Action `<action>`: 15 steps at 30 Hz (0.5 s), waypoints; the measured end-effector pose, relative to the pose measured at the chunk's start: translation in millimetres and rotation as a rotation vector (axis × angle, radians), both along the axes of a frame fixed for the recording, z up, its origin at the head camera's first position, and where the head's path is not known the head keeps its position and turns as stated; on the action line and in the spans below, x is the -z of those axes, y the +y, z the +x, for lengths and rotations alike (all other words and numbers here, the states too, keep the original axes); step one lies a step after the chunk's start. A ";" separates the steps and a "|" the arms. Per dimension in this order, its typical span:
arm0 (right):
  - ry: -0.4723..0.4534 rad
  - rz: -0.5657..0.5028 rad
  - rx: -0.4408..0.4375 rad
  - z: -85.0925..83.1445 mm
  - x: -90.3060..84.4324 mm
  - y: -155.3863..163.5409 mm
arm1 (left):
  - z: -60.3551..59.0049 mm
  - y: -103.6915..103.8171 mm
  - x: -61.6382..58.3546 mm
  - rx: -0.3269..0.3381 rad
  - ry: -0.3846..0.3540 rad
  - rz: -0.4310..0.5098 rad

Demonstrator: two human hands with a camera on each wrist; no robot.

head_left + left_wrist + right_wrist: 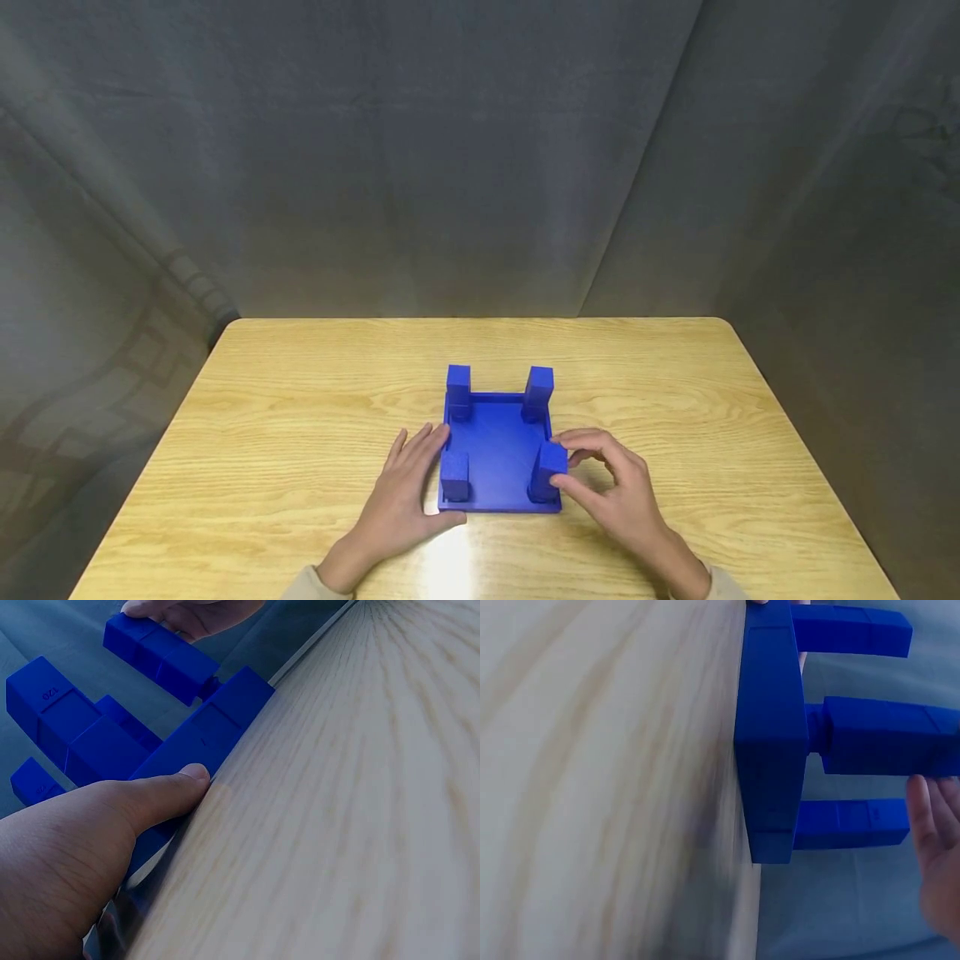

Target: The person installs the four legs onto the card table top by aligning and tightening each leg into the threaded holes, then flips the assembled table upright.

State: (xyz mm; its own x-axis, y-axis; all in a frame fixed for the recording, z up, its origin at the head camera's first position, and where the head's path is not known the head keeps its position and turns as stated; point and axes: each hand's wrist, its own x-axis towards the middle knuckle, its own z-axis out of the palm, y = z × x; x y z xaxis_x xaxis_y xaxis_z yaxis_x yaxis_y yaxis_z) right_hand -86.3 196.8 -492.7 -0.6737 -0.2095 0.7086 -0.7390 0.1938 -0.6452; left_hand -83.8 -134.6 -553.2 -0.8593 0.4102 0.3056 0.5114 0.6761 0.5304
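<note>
A blue square tabletop (498,450) with a raised rim lies on the wooden table, a blocky blue leg standing up at each corner. My right hand (618,492) pinches the near right leg (549,471) near its top between thumb and fingers. A narrow neck (815,727) shows between that leg and the tabletop in the right wrist view. My left hand (408,496) spreads around the near left corner, its fingers along the left side and the thumb (169,796) against the front side. Beside it stands the near left leg (454,477).
Two more blue legs stand at the far corners, the far left leg (459,392) and the far right leg (538,392). The wooden table (315,400) extends around the piece, with grey curtains (420,167) behind and at both sides.
</note>
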 end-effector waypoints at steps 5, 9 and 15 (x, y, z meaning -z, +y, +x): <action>-0.080 -0.021 -0.039 3.4 -2.7 -1.3 | 0.2 -0.9 1.0 -0.002 0.012 -0.007; -0.056 0.046 -0.047 3.0 -4.2 -2.0 | 0.3 -0.8 0.8 -0.004 0.008 -0.005; -0.006 0.130 -0.068 1.9 -7.5 2.3 | 0.0 -0.6 0.6 -0.006 0.005 -0.005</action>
State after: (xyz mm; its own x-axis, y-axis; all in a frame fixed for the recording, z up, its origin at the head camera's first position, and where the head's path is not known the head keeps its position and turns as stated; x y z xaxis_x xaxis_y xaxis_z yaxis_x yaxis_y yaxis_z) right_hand -84.5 199.1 -485.2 -0.6590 -0.3443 0.6687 -0.7495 0.2260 -0.6223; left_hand -83.8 -135.1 -553.8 -0.8599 0.4070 0.3079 0.5104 0.6817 0.5242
